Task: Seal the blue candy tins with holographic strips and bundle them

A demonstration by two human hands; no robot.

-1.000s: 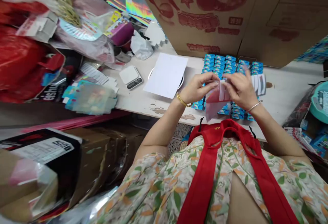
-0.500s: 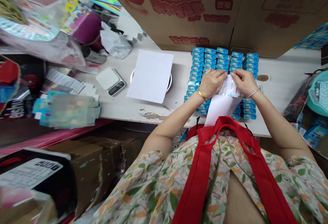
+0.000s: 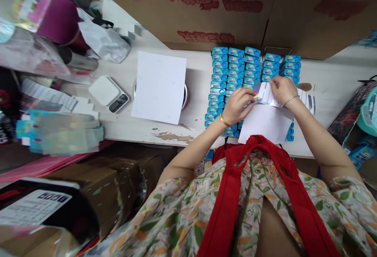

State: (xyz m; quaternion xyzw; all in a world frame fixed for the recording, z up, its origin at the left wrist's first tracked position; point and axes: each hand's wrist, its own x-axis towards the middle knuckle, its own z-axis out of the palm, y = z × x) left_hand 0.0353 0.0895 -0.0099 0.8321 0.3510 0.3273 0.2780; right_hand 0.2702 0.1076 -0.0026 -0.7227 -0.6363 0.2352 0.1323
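My left hand [image 3: 240, 106] pinches the left end of a shiny, rainbow-glinting printed sheet [image 3: 268, 95]. At the sheet's upper edge, my right hand [image 3: 284, 91] has its fingertips closed on it, and a striped part shows past the right wrist. Below both hands a plain white paper [image 3: 265, 123] reaches towards the red apron; whether it is joined to the shiny sheet I cannot tell. Rows of small blue boxes [image 3: 235, 66] lie on the table under and around the hands, partly hidden by the sheet and paper.
A large cardboard box [image 3: 220, 17] stands behind the rows. To the left, white paper [image 3: 159, 86] covers a round dish, beside a white scale [image 3: 107, 92]. Blue packaging [image 3: 59, 131] and a white plastic bag [image 3: 106, 43] lie further left. A teal basket [image 3: 368, 112] is at right.
My left hand has shifted slightly left and down, apart from the right. The shiny sheet now lies more spread out, and the white paper below shows wider and flatter. The view has shifted.
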